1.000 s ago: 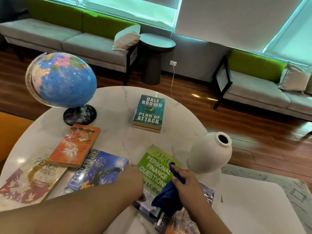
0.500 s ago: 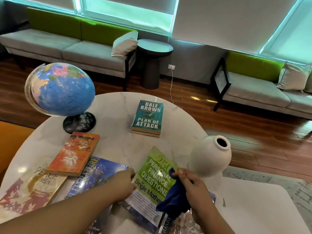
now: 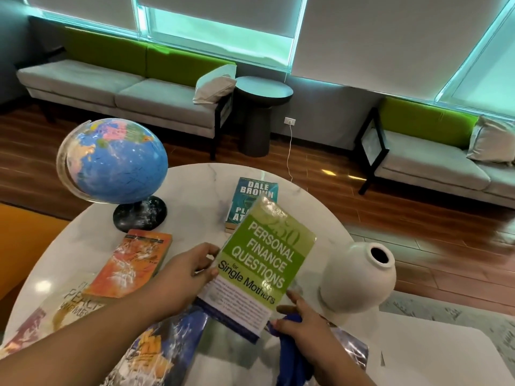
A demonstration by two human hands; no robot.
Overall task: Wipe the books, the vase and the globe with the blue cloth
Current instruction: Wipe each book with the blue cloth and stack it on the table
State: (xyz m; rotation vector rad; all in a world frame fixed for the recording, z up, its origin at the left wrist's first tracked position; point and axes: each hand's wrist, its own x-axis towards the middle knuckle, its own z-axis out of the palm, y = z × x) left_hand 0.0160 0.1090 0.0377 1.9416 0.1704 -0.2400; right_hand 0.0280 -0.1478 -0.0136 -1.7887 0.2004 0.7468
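Green finance book (image 3: 267,263): raised off the round marble table (image 3: 200,190), tilted, near-centre. Left hand (image 3: 186,277) closed on its left edge; right hand (image 3: 303,327) at its near right corner, fingers curled around the blue cloth (image 3: 289,358). Globe (image 3: 114,160): far left, upright on a dark base. White vase (image 3: 359,277): right edge, just beside the book. Teal paperback (image 3: 253,196): far centre, partly hidden by the green cover. Orange book (image 3: 133,263): left, lying flat.

Blue cloth (image 3: 291,358) — white vase (image 3: 354,280)
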